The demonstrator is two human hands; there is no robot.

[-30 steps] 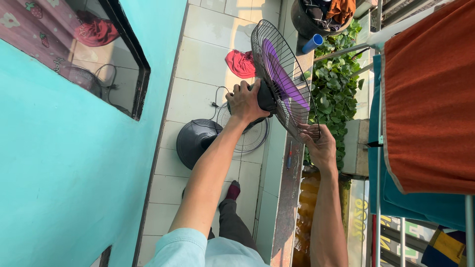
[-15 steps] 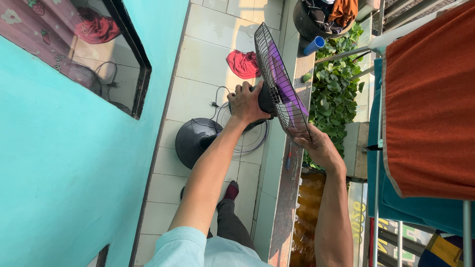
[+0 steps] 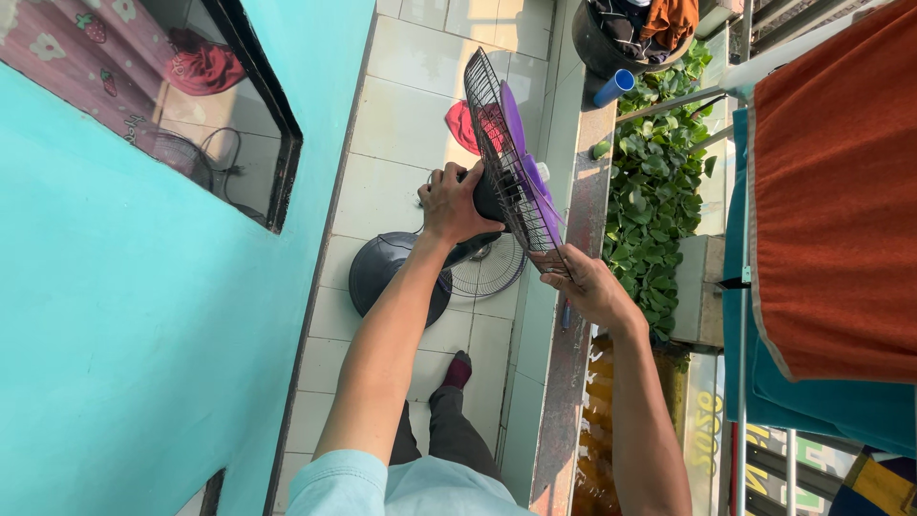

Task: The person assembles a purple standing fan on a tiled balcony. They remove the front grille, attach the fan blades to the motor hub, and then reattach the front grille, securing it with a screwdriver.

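Note:
I hold a fan head up over a tiled balcony. My left hand [image 3: 451,203] grips the black motor housing [image 3: 485,199] at its back. My right hand [image 3: 585,285] grips the lower rim of the black wire guard [image 3: 497,158]. Purple blades [image 3: 521,153] show through the guard, which I see nearly edge-on. Below on the floor stand the round black fan base [image 3: 382,268] and a loose wire guard [image 3: 487,268] lying flat.
A turquoise wall with a dark-framed window [image 3: 277,124] runs along the left. A red cloth [image 3: 463,124] lies on the tiles. The ledge [image 3: 573,315] carries a screwdriver; beyond it are green plants [image 3: 654,191], a blue tube [image 3: 609,88], a black tub of clothes [image 3: 621,29] and an orange towel [image 3: 831,191].
The fan head has swung left and turned more edge-on. Both hands moved left with it, keeping their grip on housing and guard rim.

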